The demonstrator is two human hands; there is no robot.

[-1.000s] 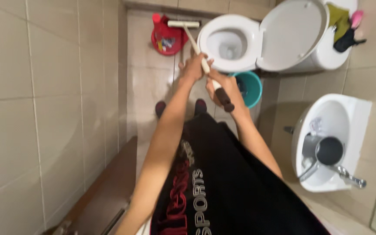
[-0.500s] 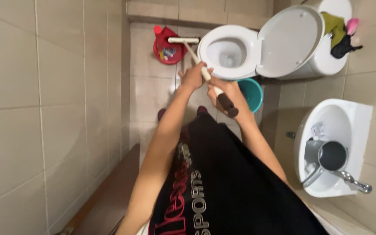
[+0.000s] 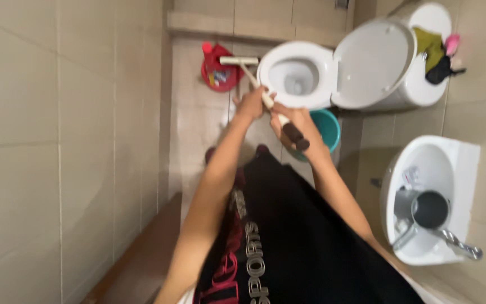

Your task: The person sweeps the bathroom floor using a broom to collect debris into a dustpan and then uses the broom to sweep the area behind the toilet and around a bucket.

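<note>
Gripping the long squeegee [image 3: 260, 90] with both hands, left hand [image 3: 251, 103] closed on the pale shaft, right hand [image 3: 293, 121] closed near the dark handle end. Squeegee blade just left of the open toilet [image 3: 294, 76], near the red bucket [image 3: 216, 70]. Teal bucket [image 3: 328, 125] just below the toilet.

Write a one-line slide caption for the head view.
Both hands, left hand and right hand, grip a long-handled floor squeegee beside an open toilet in a tiled bathroom.
</note>
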